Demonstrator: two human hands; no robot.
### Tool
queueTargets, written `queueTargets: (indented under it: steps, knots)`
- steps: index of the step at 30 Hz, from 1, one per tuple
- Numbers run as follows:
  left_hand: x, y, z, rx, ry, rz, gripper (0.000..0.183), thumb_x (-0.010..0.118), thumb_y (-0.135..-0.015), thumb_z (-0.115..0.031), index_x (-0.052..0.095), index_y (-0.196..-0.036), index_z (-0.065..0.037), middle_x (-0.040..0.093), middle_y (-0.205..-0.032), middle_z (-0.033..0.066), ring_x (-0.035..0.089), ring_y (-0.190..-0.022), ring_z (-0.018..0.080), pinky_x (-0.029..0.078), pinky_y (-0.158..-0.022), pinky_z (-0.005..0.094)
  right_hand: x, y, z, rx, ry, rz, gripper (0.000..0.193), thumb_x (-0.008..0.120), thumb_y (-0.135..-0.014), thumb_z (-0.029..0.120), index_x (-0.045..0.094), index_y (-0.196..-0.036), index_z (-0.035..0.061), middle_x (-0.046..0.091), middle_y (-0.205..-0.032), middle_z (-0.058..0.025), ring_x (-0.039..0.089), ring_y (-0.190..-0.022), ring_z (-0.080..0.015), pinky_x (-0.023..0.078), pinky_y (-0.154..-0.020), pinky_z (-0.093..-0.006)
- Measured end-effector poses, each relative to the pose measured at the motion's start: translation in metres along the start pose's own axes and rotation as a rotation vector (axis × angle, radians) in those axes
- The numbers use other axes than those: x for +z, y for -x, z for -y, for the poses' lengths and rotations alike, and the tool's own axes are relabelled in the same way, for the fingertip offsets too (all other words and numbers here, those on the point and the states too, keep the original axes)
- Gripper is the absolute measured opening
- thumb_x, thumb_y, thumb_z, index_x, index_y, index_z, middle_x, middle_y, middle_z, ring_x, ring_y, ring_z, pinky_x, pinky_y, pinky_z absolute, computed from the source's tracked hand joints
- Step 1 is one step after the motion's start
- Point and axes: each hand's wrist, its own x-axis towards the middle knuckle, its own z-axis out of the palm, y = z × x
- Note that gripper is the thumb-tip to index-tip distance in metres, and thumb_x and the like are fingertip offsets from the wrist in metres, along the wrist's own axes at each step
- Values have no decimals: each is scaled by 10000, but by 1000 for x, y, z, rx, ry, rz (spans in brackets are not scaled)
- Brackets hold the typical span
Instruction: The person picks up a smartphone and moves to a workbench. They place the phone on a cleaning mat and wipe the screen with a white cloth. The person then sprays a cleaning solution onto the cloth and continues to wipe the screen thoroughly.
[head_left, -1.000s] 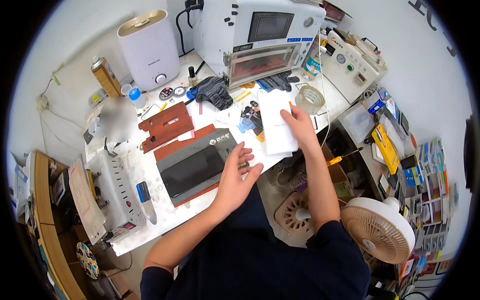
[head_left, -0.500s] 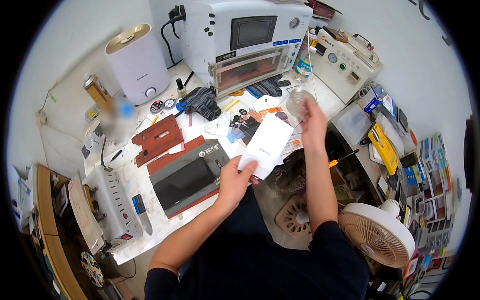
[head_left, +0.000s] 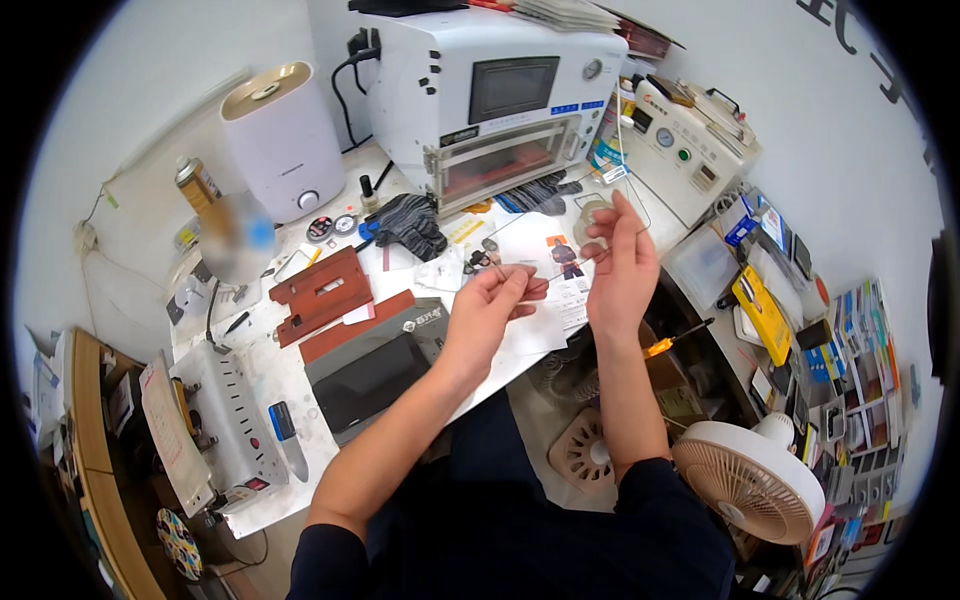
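Between my hands is a clear screen protector (head_left: 568, 232), a thin see-through sheet whose dark edge line shows against the leaflets. My left hand (head_left: 492, 308) pinches its near left end between thumb and fingers. The fingers of my right hand (head_left: 618, 262) are curled at its right edge. Below them, a white paper packet (head_left: 535, 338) lies on the table, partly hidden by my left hand. A black flat-screened device (head_left: 372, 385) rests on a grey and red-brown holder (head_left: 430, 322) left of my left forearm.
A large white machine (head_left: 515, 90) stands at the back, with striped gloves (head_left: 410, 228) before it. At left are a humidifier (head_left: 283, 150), a red-brown plate (head_left: 325, 295) and a knife (head_left: 288, 440). A fan (head_left: 755, 480) stands near my right elbow.
The white packet has left my left hand and now lies on the table. The clear sheet is now stretched between both hands, and my left hand has moved up.
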Motion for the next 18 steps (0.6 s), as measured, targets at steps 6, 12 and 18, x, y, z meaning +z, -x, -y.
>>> queueTargets:
  steps: [6, 12, 18]
  knots:
    - [-32, 30, -7, -137, 588, 129, 260, 611, -1039, -241, 605, -1221, -55, 650, -1140, 39, 609, -1037, 142, 501, -945, 317, 45, 13, -30, 23, -122, 823, 962, 824, -832, 144, 257, -1604, 58, 451, -1537, -232, 485, -1410, -343, 359, -1176, -451]
    - [-49, 80, -66, -50, 352, 4, 594, 346, -1124, -427, 357, -1527, 8, 575, -1426, 175, 563, -1294, 250, 465, -1055, 370, 145, -37, -25, -128, -38, 871, 816, 779, -849, 143, 382, -1550, 12, 552, -1445, -168, 554, -1305, -247, 431, -1112, -416]
    - [-110, 175, -21, 636, -886, -442, 505, 674, -901, -1, 522, -1382, -12, 671, -1221, 169, 669, -1054, 292, 513, -931, 395, 317, -152, -55, -760, 923, 824, 700, 787, -820, 462, 624, -1402, 110, 646, -1333, -195, 625, -1209, -270, 504, -1005, -385]
